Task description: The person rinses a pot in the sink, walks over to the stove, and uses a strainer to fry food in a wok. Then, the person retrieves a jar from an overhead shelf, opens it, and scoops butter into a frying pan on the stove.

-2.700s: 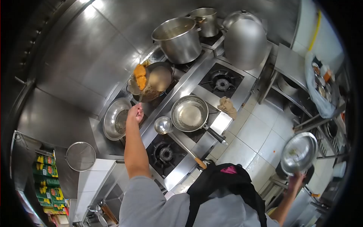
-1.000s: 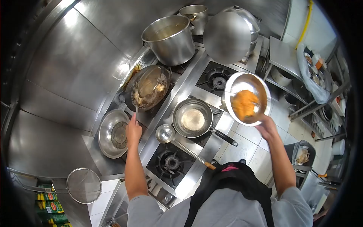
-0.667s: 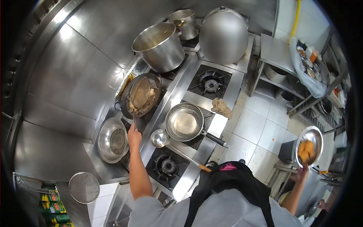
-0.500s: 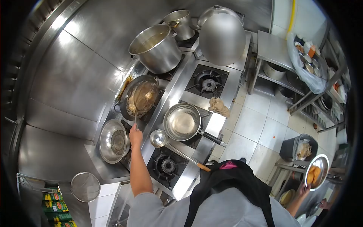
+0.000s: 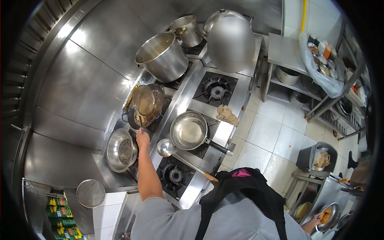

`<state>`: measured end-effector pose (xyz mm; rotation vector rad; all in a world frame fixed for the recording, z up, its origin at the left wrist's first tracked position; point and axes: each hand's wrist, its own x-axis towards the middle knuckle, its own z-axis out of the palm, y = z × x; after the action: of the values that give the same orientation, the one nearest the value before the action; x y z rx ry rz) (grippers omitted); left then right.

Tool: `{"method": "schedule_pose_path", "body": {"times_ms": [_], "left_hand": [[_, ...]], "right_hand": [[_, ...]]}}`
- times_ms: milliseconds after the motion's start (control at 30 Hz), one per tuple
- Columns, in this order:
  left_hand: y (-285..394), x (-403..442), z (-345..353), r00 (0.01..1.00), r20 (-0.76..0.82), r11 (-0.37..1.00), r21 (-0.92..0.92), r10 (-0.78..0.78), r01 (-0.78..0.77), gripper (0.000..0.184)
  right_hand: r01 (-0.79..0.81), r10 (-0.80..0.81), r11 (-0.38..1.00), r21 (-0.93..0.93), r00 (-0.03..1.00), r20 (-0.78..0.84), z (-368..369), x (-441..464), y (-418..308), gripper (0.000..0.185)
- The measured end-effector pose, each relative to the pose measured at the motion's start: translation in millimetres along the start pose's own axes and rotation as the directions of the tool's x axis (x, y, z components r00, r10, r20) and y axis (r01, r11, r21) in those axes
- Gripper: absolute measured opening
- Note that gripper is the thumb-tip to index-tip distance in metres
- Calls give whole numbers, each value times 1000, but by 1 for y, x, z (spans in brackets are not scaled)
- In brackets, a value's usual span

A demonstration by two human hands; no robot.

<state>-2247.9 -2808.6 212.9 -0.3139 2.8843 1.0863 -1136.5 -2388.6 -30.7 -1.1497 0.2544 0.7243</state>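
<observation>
My left hand is closed around the handle of a round mesh skimmer. The skimmer is raised over a dark wok of oil with pale frying pieces, and its mesh looks bare. At the lower right edge, my right hand grips the rim of a steel bowl. Golden-orange fried pieces lie in that bowl. Beside my left forearm sits a wide steel basin with a perforated bottom. A long-handled ladle and a saucepan rest on the range to the right of that forearm.
Tall stockpots stand at the back of the range. A crumpled cloth lies on its right edge. Another strainer is at lower left. A bin and another person's foot are at right.
The skimmer has risen from the oil and moved slightly up and left, its mesh now bare. My right hand has lowered the bowl toward the bottom right.
</observation>
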Motion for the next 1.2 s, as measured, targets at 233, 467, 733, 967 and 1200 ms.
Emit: {"method": "schedule_pose_path", "body": {"times_ms": [233, 467, 733, 967, 1200], "left_hand": [[11, -10, -30, 913, -157, 897, 311, 376, -315, 46], [-12, 1, -2, 966, -80, 890, 412, 247, -194, 48], [-40, 52, -3, 977, -91, 956, 241, 195, -168, 48], [-40, 88, -33, 932, -199, 929, 280, 302, -241, 50], [-13, 70, -38, 1000, 13, 988, 157, -5, 3, 52]], "right_hand": [[803, -301, 295, -518, 592, 747, -17, 49, 12, 46], [-302, 339, 908, -292, 937, 83, 33, -43, 90, 56], [-407, 598, 708, -577, 781, 183, 21, -151, 130, 61], [-371, 634, 573, -731, 766, 108, 2, -192, 148, 31], [-292, 838, 418, -860, 490, 240, 11, -230, 176, 17]]}}
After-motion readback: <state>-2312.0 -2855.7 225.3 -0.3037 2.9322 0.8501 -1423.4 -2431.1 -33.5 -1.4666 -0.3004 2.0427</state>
